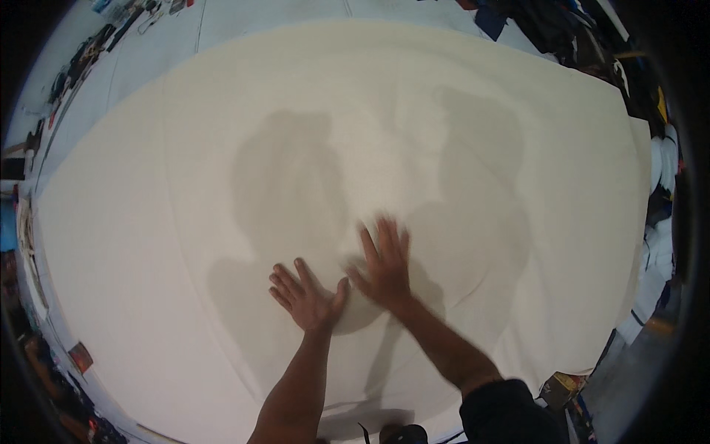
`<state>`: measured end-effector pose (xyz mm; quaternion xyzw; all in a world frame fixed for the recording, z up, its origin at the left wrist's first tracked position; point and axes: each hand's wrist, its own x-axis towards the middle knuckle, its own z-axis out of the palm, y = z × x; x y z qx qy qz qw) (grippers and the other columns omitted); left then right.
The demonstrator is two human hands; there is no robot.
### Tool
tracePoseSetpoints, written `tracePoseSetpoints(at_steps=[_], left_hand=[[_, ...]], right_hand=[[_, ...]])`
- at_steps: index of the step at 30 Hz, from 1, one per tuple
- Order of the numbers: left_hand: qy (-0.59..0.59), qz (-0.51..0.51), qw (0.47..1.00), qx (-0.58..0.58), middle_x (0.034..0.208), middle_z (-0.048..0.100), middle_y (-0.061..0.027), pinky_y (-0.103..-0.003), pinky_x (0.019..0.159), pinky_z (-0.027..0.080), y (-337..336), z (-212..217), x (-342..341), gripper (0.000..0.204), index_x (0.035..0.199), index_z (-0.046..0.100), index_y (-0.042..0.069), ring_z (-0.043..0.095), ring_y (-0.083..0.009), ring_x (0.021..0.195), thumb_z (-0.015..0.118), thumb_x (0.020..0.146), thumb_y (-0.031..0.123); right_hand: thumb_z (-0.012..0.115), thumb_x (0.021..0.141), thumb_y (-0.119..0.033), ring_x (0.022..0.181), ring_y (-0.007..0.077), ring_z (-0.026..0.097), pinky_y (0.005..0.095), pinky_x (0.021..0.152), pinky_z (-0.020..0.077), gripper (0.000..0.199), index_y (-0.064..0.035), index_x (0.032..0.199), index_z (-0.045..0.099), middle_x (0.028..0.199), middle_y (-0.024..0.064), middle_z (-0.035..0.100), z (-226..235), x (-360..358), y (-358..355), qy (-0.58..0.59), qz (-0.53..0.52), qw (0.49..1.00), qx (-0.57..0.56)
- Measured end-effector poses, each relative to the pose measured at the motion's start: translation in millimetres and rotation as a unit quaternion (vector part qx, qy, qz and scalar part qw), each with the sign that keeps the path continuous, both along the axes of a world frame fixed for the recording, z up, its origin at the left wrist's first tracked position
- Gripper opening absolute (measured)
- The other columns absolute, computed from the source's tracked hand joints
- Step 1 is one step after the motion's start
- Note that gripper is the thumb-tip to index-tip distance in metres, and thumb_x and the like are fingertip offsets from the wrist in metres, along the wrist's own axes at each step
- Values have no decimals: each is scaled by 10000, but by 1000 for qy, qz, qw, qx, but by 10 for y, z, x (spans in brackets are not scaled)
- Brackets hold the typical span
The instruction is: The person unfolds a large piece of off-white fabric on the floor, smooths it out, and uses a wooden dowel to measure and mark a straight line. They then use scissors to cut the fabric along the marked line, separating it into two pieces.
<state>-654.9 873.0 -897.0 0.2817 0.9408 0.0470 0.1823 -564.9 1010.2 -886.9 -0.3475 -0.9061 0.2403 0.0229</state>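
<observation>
A large sheet of cream fabric (pixel 384 170) is spread over a wide white table. My left hand (pixel 305 300) lies palm down on it, fingers spread, left of the middle and toward the near side. Just right of it and a little farther away, my right hand (pixel 386 270) is over the fabric with its fingers apart; the fingertips are smeared by motion. Whether that palm presses on the cloth cannot be told. Neither hand holds anything. Faint creases run through the fabric near both forearms, and shadows fall across it.
Bare white table (pixel 244 22) shows beyond the fabric's far edge. Dark cloth (pixel 551 33) is heaped at the far right. Tools and odds and ends line the left rim. A small brown box (pixel 560 388) sits by the near right edge, and a reddish-brown piece (pixel 80 357) lies at the left.
</observation>
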Motion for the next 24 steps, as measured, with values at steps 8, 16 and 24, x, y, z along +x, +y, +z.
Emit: tracePoseSetpoints(at_steps=[8, 16, 24], left_hand=[[63, -19, 996, 66, 1531, 105, -327, -604, 1141, 46, -109, -103, 40, 1002, 1494, 224, 33, 81, -492, 1428, 612, 780, 619], [96, -30, 985, 142, 1521, 155, -322, -587, 1147, 70, -104, -102, 299, 946, 1487, 269, 55, 115, -481, 1425, 573, 804, 634], [12, -74, 939, 337, 1465, 329, -279, -474, 1121, 278, -1424, 163, 141, 655, 1384, 435, 2, 295, -403, 1379, 657, 866, 335]], right_hand=[[538, 896, -497, 1400, 544, 103, 710, 1073, 56, 800, 29, 1440, 281, 1510, 333, 162, 161, 1923, -2548, -167, -80, 968, -168], [560, 870, -479, 1392, 470, 231, 686, 1089, 114, 701, -20, 1384, 428, 1473, 276, 309, -88, 2070, -2754, -101, -142, 984, 22], [541, 878, -553, 1425, 405, 211, 627, 1128, 95, 793, -51, 1457, 337, 1523, 238, 259, -96, 2226, -2865, -25, -137, 988, 65]])
